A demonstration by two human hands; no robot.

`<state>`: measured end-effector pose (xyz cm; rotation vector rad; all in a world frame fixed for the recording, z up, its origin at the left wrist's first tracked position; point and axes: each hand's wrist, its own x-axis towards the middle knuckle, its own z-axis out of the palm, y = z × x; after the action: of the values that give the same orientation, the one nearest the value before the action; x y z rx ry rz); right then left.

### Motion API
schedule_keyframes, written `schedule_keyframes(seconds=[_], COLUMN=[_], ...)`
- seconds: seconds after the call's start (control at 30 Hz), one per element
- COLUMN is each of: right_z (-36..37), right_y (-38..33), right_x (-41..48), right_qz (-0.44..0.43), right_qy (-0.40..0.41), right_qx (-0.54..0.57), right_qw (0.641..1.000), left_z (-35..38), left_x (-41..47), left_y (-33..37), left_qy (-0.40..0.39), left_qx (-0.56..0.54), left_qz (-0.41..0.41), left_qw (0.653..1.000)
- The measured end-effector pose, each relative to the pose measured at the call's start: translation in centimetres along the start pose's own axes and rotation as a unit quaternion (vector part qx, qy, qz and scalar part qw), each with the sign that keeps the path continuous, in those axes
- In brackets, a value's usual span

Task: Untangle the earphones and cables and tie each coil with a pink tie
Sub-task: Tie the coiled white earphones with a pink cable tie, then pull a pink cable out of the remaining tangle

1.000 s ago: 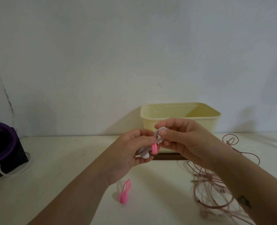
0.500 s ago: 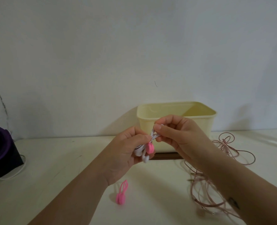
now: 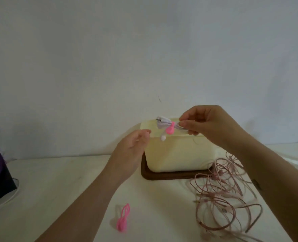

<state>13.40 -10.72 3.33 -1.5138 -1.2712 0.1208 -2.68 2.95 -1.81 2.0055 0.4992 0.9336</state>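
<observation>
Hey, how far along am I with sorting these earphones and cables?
Done: the white earphone coil already has a pink tie round it. In hand: your right hand pinches that coil near the cream box; the left hand is open, holding nothing. Left: the pink cables lie tangled on the table, and a spare pink tie waits unused.

Home-like rm: plain white wall, cream tabletop, plastic bin on wood tray.

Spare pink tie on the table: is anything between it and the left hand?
Nothing visible. The open left hand is above the table; the spare pink tie lies nearer the person, apart from the pink cable tangle.
</observation>
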Motion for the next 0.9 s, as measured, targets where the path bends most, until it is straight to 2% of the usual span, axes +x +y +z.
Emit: schedule_keyframes(seconds=[0.03, 0.1, 0.17, 0.23, 0.43, 0.57, 0.67, 0.73, 0.83, 0.9], right_z=[-0.6, -1.3, -1.6, -1.6, -0.6, -1.2, -1.9, -2.3, -3.2, -3.8], right_y=[0.1, 0.9, 2.1, 3.4, 6.6, 5.9, 5.4, 4.9, 4.1, 4.3], right_x=[0.8, 2.5, 3.9, 4.9, 4.4, 2.7, 0.5, -1.4, -4.3, -6.0], right_qz=[0.001, 0.007, 0.013, 0.017, 0.021, -0.018, -0.096, -0.106, -0.034, 0.014], right_qy=[0.023, 0.053, 0.062, 0.058, -0.031, -0.033, -0.038, -0.071, -0.177, -0.246], right_qx=[-0.003, -0.021, -0.066, -0.132, -0.318, -0.339, -0.379, -0.367, -0.365, -0.405], right_qw=[1.0, 0.998, 0.996, 0.989, 0.947, 0.94, 0.92, 0.922, 0.913, 0.881], left_z=[0.3, 1.3, 2.4, 3.0, 3.2, 3.2, 3.7, 4.4, 6.3, 8.0], left_x=[0.6, 1.5, 2.0, 2.2, 1.7, 1.7, 1.2, 0.4, -1.5, -3.1], left_y=[-0.3, -1.4, -2.1, -2.4, -2.9, -2.8, -3.0, -2.6, -1.5, -1.1], left_qy=[0.012, -0.01, -0.037, -0.042, -0.051, -0.052, 0.009, 0.023, -0.093, -0.178], left_qx=[0.111, 0.28, 0.379, 0.419, 0.436, 0.433, 0.397, 0.355, 0.297, 0.267], left_qz=[0.042, 0.103, 0.125, 0.126, 0.11, 0.105, 0.188, 0.268, 0.3, 0.289], left_qw=[0.993, 0.954, 0.916, 0.898, 0.892, 0.894, 0.898, 0.895, 0.901, 0.902])
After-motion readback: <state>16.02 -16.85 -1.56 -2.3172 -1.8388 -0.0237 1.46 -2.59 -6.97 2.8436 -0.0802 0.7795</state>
